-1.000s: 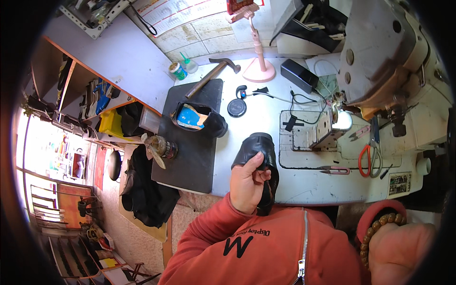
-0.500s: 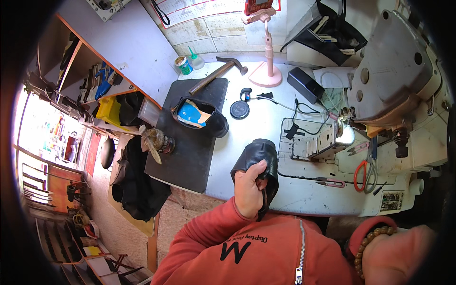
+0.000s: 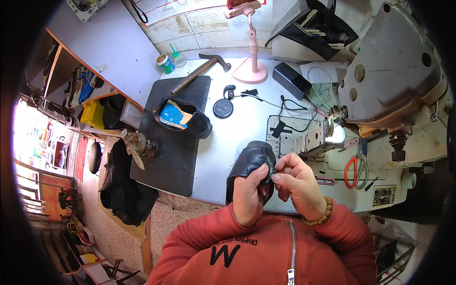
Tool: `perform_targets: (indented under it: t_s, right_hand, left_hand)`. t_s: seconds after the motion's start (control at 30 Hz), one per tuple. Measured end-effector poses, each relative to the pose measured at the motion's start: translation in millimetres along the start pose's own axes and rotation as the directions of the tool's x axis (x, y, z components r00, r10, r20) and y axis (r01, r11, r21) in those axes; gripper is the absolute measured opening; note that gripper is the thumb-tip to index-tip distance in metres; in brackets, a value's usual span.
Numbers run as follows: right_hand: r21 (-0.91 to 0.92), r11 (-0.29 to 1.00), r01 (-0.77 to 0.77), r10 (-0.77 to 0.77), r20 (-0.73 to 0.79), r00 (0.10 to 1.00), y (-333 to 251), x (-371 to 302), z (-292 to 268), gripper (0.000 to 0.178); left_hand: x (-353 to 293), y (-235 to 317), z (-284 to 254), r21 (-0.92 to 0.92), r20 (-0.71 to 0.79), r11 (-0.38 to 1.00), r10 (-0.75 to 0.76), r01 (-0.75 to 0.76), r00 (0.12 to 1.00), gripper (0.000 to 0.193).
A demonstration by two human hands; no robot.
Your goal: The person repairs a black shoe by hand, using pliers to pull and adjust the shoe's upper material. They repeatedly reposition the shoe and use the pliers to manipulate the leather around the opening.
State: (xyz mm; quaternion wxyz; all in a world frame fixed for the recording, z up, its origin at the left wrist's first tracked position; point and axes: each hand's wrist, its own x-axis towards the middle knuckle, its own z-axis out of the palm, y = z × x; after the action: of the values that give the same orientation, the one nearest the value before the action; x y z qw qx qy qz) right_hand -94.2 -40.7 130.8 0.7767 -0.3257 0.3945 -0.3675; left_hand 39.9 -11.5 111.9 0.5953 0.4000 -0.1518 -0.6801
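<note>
Close to the front edge of the white table, my left hand [image 3: 248, 202] is wrapped round a black leather shoe [image 3: 252, 156], its thumb on the upper. My right hand [image 3: 300, 185] meets it from the right, thumb and forefinger pinched together at the shoe's side. Whatever sits in that pinch is too small to make out. A second black shoe [image 3: 203, 127] with a blue and tan insole [image 3: 173, 115] lies on the dark board [image 3: 166, 168] to the left.
Beyond the board lies a hammer [image 3: 194, 78]. A jar [image 3: 148, 147] with a brush across it stands on the board's left edge. At right are a sewing machine [image 3: 389, 76], red-handled scissors [image 3: 350, 173] and cables [image 3: 297, 118]. A pink stand [image 3: 251, 71] rises at the back.
My right hand has come in from the lower right to the shoe, its fingers now pinched at the side. The left hand keeps its grip. The whole view has shifted slightly.
</note>
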Motion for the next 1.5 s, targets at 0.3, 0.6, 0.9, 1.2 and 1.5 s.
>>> perform_targets:
  t_s: [0.3,0.6,0.9,1.2,1.5]
  right_hand:
    - [0.025,1.000,-0.014,0.015,-0.046,0.999,-3,0,-1,0.021]
    - [0.089,0.996,0.019,-0.021,0.018,1.000,2,3,-11,0.016]
    - [-0.963,-0.194,0.188,-0.470,0.260,0.843,34,-29,-110,0.030]
    - [-0.911,-0.405,0.080,-0.455,0.276,0.846,66,-46,-164,0.026]
    - [-0.411,0.872,-0.267,0.182,-0.234,0.955,44,-38,-132,0.011]
  left_hand:
    - [4,-5,-3,-0.022,0.056,0.997,-0.074,0.075,0.996,0.017]
    - [7,-5,3,0.015,0.001,0.994,-0.106,0.106,0.994,0.018]
    - [13,-4,6,-0.004,-0.107,0.986,-0.167,0.168,0.980,0.019]
    - [15,-19,9,0.021,-0.037,0.979,-0.202,0.203,0.979,0.014]
    - [10,-16,11,0.032,-0.114,0.992,-0.120,0.124,0.986,0.011]
